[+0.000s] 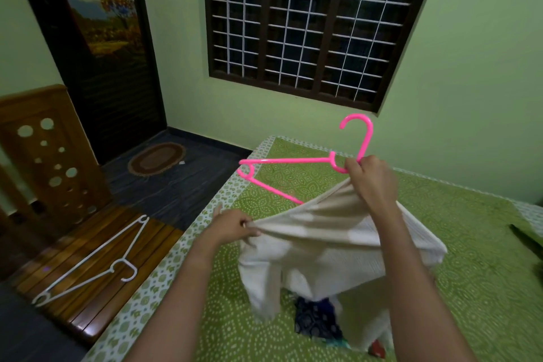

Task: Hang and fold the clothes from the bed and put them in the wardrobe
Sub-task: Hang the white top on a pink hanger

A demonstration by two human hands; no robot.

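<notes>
Cream garment (323,244) is pinched taut by my left hand (235,228) so my right hand (371,179), fingers clamped on the pink hanger (293,161), can thread its arm inside, I reckon.

home bedroom | bed (470,244) with green patterned cover | barred window (308,23) | doormat (156,158)

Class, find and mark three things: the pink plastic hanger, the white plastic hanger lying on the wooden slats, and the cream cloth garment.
Pink plastic hanger (288,160): head view, on its upper arm.
White plastic hanger (88,259): head view, on its long straight bar.
Cream cloth garment (323,232): head view, on the stretched upper fabric.
</notes>
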